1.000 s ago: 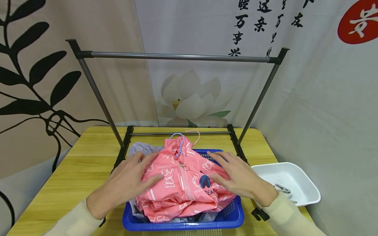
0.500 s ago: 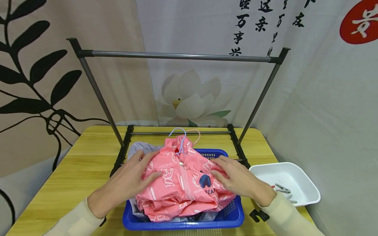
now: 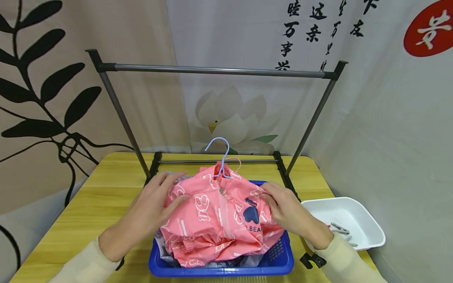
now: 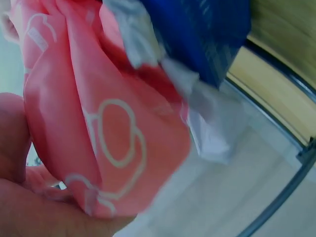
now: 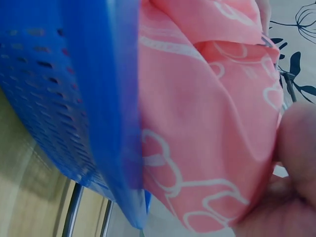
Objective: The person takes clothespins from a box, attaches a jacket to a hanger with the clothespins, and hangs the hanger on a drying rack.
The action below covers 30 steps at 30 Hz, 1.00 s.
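Over the blue basket [image 3: 221, 272] at the near middle of the wooden table [image 3: 81, 236], a pink zip-up jacket [image 3: 201, 232] is bunched, its dark blue print toward the right. The left hand [image 3: 150, 206] holds the jacket's left shoulder between thumb and fingers, and the right hand [image 3: 291, 210] pinches the cloth on the right side (both wrist views show fabric caught in a narrow grip). From the collar rises a light blue hanger hook [image 3: 223, 163], with a thin pink hook [image 3: 240, 162] just beyond it on the far side. Grey cloth [image 3: 216, 264] shows beneath the jacket, inside the basket's near rim. To the right, a white tray [image 3: 368, 226] holds a few clips [image 3: 340, 228]; on the far side stands a grey rack [image 3: 219, 70], its top bar running left to right
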Tool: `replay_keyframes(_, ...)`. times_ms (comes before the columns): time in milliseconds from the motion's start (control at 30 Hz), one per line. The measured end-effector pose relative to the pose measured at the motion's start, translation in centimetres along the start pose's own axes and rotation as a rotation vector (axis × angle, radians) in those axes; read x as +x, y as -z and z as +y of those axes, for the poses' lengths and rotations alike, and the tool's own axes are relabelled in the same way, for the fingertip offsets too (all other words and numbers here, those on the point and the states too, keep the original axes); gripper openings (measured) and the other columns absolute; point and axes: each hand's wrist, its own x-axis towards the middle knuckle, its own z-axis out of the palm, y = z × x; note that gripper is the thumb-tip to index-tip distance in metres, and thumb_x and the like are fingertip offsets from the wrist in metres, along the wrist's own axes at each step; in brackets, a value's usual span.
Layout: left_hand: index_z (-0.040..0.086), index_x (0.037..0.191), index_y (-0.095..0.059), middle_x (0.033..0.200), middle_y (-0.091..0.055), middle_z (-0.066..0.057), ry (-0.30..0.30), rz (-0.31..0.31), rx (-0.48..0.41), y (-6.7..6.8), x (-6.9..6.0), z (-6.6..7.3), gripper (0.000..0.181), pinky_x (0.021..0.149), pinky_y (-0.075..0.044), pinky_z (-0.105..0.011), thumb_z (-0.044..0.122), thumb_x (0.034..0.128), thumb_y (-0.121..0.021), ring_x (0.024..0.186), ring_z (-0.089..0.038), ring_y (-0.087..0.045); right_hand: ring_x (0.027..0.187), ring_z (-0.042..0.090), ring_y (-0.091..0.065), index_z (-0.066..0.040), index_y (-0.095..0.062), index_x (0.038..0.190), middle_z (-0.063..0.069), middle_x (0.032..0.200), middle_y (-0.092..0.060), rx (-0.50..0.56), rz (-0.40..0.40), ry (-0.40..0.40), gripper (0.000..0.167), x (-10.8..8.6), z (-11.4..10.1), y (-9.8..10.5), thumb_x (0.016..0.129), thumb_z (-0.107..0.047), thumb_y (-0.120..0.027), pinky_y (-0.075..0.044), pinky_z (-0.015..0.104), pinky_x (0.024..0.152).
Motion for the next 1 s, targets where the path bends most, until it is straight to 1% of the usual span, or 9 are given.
replay_keyframes(133, 0.013, 0.165, -0.062, 0.124, -0.068, -0.009, 0.088, -0.019, -0.027, 1.0, -0.1, -0.5, 0.069, 0.074, -0.059, -0.033, 0.037, 0.1061, -0.089, 0.093, -0.019, -0.062, 0.086, 0.003, -0.06, -0.013, -0.078, 0.117, -0.002, 0.102, -0.073, -0.013, 0.068, 0.043, 0.021, -0.1, 0.3, 0.4, 0.11, 0.006, -0.071, -0.058, 0.022, 0.07)
replay_keyframes(267, 0.011, 0.167, -0.057, 0.121, -0.067, -0.008, 0.133, -0.019, -0.06, 1.6, -0.4, -1.2, 0.073, 0.07, -0.056, -0.027, 0.036, 0.1066, -0.089, 0.092, -0.019, -0.062, 0.085, 0.004, -0.057, -0.012, -0.077, 0.114, -0.002, 0.1, -0.07, -0.025, 0.107, 0.082, 0.022, -0.1, 0.6, 0.8, 0.109, 0.009, -0.071, -0.055, 0.021, 0.069)
replay_keyframes(367, 0.01, 0.167, -0.055, 0.127, -0.072, -0.012, 0.142, -0.007, -0.074, 1.8, -0.5, -1.6, 0.077, 0.079, -0.063, -0.035, 0.039, 0.1045, -0.091, 0.101, -0.025, -0.071, 0.088, 0.005, -0.06, -0.01, -0.077, 0.117, -0.001, 0.103, -0.072, -0.026, 0.122, 0.091, 0.022, 0.1, 0.7, 1.2, 0.108, 0.01, -0.071, -0.058, 0.022, 0.071)
replay_keyframes(500, 0.01, 0.167, -0.054, 0.139, -0.074, -0.017, 0.186, -0.031, -0.142, 2.2, -0.2, -1.8, 0.084, 0.089, -0.068, -0.049, 0.042, 0.1003, -0.095, 0.116, -0.035, -0.077, 0.087, 0.005, -0.06, -0.008, -0.078, 0.119, 0.001, 0.103, -0.071, -0.025, 0.137, 0.067, 0.023, 0.3, 0.6, 1.9, 0.108, 0.011, -0.071, -0.061, 0.022, 0.069)
replay_keyframes(567, 0.011, 0.166, -0.054, 0.143, -0.074, -0.017, 0.202, -0.041, -0.178, 2.3, 0.0, -1.8, 0.086, 0.092, -0.068, -0.049, 0.039, 0.0977, -0.098, 0.12, -0.037, -0.077, 0.084, 0.004, -0.057, -0.008, -0.078, 0.119, 0.0, 0.101, -0.069, -0.038, 0.151, 0.059, 0.023, 0.3, 0.6, 2.2, 0.108, 0.011, -0.071, -0.059, 0.021, 0.067)
replay_keyframes(667, 0.011, 0.164, -0.056, 0.142, -0.076, -0.017, 0.193, -0.026, -0.231, 2.4, 0.2, -1.7, 0.086, 0.092, -0.069, -0.038, 0.028, 0.093, -0.102, 0.12, -0.036, -0.078, 0.083, 0.003, -0.055, -0.007, -0.078, 0.119, 0.0, 0.099, -0.068, -0.059, 0.175, 0.067, 0.022, 0.3, 0.7, 2.6, 0.107, 0.011, -0.072, -0.057, 0.021, 0.066)
replay_keyframes(733, 0.01, 0.162, -0.058, 0.139, -0.077, -0.018, 0.167, 0.006, -0.265, 2.6, 0.4, -1.7, 0.085, 0.087, -0.068, -0.026, 0.021, 0.0906, -0.103, 0.115, -0.032, -0.08, 0.082, 0.003, -0.055, -0.006, -0.079, 0.12, 0.0, 0.099, -0.067, -0.068, 0.188, 0.078, 0.024, 0.4, 0.8, 2.8, 0.106, 0.012, -0.072, -0.056, 0.02, 0.066)
replay_keyframes(833, 0.008, 0.155, -0.063, 0.13, -0.08, -0.018, 0.114, 0.103, -0.293, 2.9, 0.8, -1.7, 0.079, 0.078, -0.062, -0.013, 0.011, 0.087, -0.103, 0.104, -0.021, -0.078, 0.083, 0.004, -0.055, -0.005, -0.079, 0.122, 0.001, 0.1, -0.068, -0.073, 0.201, 0.098, 0.027, 0.5, 0.8, 3.0, 0.105, 0.014, -0.072, -0.055, 0.018, 0.067)
replay_keyframes(1000, 0.005, 0.133, -0.075, 0.111, -0.081, -0.012, -0.017, 0.301, -0.188, 3.6, 1.6, -2.0, 0.058, 0.067, -0.05, -0.009, 0.001, 0.0814, -0.102, 0.085, -0.007, -0.061, 0.083, 0.005, -0.057, -0.004, -0.08, 0.121, 0.003, 0.101, -0.071, -0.093, 0.212, 0.123, 0.026, 0.7, 0.7, 3.5, 0.103, 0.014, -0.073, -0.054, 0.014, 0.068)
